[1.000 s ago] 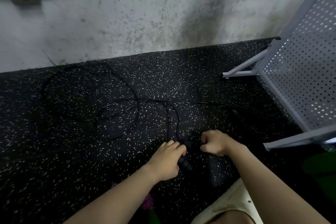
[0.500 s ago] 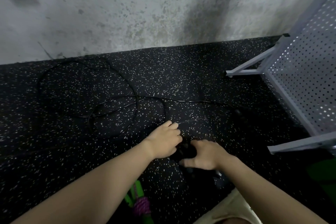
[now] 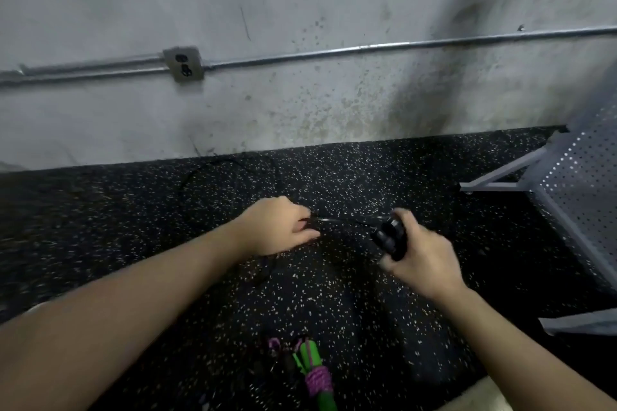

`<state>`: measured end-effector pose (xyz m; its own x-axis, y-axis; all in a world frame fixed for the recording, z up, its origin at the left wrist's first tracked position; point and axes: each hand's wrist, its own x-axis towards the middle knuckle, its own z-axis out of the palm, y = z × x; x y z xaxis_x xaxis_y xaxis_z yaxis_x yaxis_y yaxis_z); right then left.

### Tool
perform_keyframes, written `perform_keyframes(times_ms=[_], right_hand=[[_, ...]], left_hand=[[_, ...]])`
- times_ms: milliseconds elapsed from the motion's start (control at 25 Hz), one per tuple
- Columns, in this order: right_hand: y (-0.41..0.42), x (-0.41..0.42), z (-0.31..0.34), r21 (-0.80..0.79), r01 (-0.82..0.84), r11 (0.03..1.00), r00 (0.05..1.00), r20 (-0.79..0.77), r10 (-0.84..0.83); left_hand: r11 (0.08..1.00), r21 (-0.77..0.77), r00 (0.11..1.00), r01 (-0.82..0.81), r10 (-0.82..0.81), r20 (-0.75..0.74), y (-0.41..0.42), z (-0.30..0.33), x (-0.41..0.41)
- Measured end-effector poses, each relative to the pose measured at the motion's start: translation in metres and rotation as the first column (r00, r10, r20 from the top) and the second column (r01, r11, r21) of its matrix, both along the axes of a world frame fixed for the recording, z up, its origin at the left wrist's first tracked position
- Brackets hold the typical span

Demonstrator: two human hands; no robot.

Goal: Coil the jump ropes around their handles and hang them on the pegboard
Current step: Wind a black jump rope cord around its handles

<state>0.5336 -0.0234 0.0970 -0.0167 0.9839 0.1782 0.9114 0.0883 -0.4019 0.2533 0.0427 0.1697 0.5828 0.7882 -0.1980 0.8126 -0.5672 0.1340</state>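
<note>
My right hand [image 3: 422, 262] grips the black jump rope handles [image 3: 390, 235], held together and lifted off the floor. A thin black rope [image 3: 337, 219] runs taut from the handles to my left hand [image 3: 278, 227], which pinches it between fingers and thumb. The rest of the black rope [image 3: 213, 167] loops loosely on the speckled floor toward the wall. A second jump rope with green handles [image 3: 315, 374] and purple cord wound round them lies on the floor near the bottom edge. The grey pegboard [image 3: 581, 183] stands at the right.
A stained concrete wall [image 3: 300, 10] with a metal conduit [image 3: 434, 43] and a power outlet [image 3: 183, 63] rises behind the black speckled rubber floor [image 3: 350, 310]. The pegboard's grey metal feet [image 3: 490, 182] reach onto the floor at the right.
My right hand has lifted the black handles off the floor and moved right. My left hand has slid left along the rope, pulling it taut. The view has tilted up, showing more wall.
</note>
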Motion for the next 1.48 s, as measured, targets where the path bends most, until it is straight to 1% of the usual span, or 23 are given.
perform_keyframes(times_ms=[80,120,160,200,240,440,560,600,640,680,760,800,880,960,1000,1120,1200,1360,1480], right_hand=[[0.001,0.002,0.049,0.046,0.102,0.994,0.994,-0.034,-0.101],[0.000,0.004,0.072,0.066,0.136,0.988,0.990,-0.042,-0.134],[-0.003,0.002,0.094,0.092,0.146,0.985,0.989,-0.030,-0.144],[-0.007,0.000,0.115,0.117,0.141,0.983,0.990,-0.004,-0.142],[-0.014,-0.005,0.134,0.146,0.135,0.980,0.990,0.013,-0.138],[-0.047,-0.027,0.216,0.258,0.186,0.948,0.982,-0.071,-0.173],[-0.073,-0.040,0.249,0.268,0.200,0.942,0.979,-0.098,-0.180],[-0.080,-0.043,0.256,0.255,0.195,0.947,0.979,-0.107,-0.173],[-0.089,-0.047,0.264,0.248,0.186,0.951,0.978,-0.136,-0.155],[-0.096,-0.051,0.270,0.238,0.175,0.956,0.974,-0.185,-0.132],[-0.110,-0.064,0.279,0.193,0.130,0.972,0.955,-0.290,-0.070],[-0.117,-0.073,0.281,0.154,0.090,0.984,0.942,-0.335,-0.034],[-0.131,-0.096,0.284,0.065,-0.041,0.997,0.899,-0.433,0.065],[-0.144,-0.125,0.282,-0.014,-0.216,0.976,0.792,-0.587,0.167],[-0.147,-0.141,0.281,-0.028,-0.271,0.962,0.747,-0.636,0.192],[-0.154,-0.189,0.283,-0.015,-0.372,0.928,0.654,-0.713,0.251],[-0.158,-0.211,0.289,-0.018,-0.444,0.896,0.587,-0.761,0.276],[-0.159,-0.227,0.312,-0.053,-0.482,0.875,0.426,-0.887,0.181],[-0.146,-0.234,0.333,-0.021,-0.521,0.853,0.316,-0.934,0.170]], left_hand=[[0.982,-0.126,0.988,-0.142,0.148,0.044,0.001,0.036,-0.046],[0.965,-0.167,0.969,-0.204,0.223,0.104,0.000,0.050,-0.068],[0.953,-0.176,0.947,-0.247,0.276,0.166,-0.003,0.064,-0.090],[0.946,-0.169,0.928,-0.277,0.309,0.209,-0.008,0.074,-0.108],[0.940,-0.157,0.918,-0.304,0.333,0.217,-0.015,0.084,-0.124],[0.933,-0.037,0.929,-0.357,0.359,0.091,-0.050,0.123,-0.167],[0.923,0.044,0.923,-0.383,0.380,0.066,-0.075,0.150,-0.183],[0.912,0.082,0.914,-0.402,0.396,0.086,-0.081,0.160,-0.187],[0.896,0.110,0.899,-0.431,0.415,0.139,-0.086,0.170,-0.190],[0.881,0.099,0.871,-0.462,0.429,0.241,-0.090,0.181,-0.191],[0.878,-0.001,0.764,-0.479,0.417,0.492,-0.098,0.206,-0.187],[0.886,-0.043,0.710,-0.461,0.398,0.581,-0.104,0.221,-0.182],[0.907,-0.086,0.625,-0.413,0.351,0.697,-0.116,0.253,-0.170],[0.921,-0.130,0.521,-0.368,0.320,0.791,-0.127,0.279,-0.158],[0.925,-0.157,0.464,-0.345,0.314,0.828,-0.131,0.290,-0.152],[0.938,-0.215,0.310,-0.272,0.297,0.903,-0.147,0.316,-0.138],[0.945,-0.225,0.216,-0.239,0.278,0.936,-0.158,0.329,-0.134],[0.945,-0.227,0.067,-0.237,0.249,0.966,-0.170,0.346,-0.143],[0.939,-0.280,-0.123,-0.202,0.259,0.958,-0.166,0.350,-0.158]])
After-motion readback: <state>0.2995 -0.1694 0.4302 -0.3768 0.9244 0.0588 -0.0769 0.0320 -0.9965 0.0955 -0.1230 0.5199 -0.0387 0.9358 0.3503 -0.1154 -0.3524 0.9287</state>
